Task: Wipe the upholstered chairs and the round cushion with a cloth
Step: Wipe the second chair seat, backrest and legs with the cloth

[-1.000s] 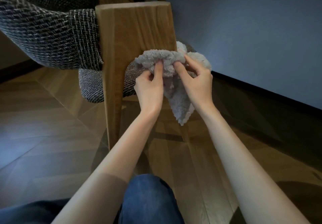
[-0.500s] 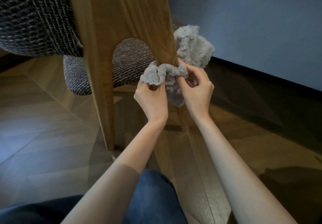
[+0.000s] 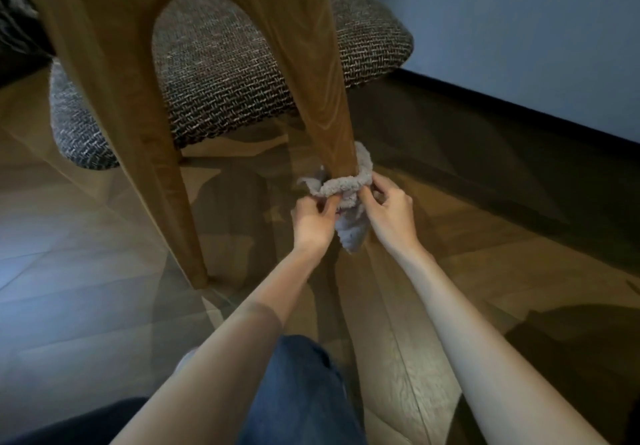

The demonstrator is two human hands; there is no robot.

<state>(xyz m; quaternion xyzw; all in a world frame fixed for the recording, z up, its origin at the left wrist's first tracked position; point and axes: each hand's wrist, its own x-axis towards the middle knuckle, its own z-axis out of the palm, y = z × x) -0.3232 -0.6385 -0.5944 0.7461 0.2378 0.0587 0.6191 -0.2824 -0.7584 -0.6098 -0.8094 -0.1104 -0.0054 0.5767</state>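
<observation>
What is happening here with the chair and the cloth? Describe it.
A person has a grey cloth wrapped around the lower part of a wooden chair leg. The left hand and right hand each pinch the cloth in front of the leg, its tail hanging between them. Nothing touches the woven seat above.

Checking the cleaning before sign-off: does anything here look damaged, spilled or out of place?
Nothing stands out. The cloth is looped round the wooden chair leg, pinched by the left hand and right hand; the woven seat looks intact.
</observation>
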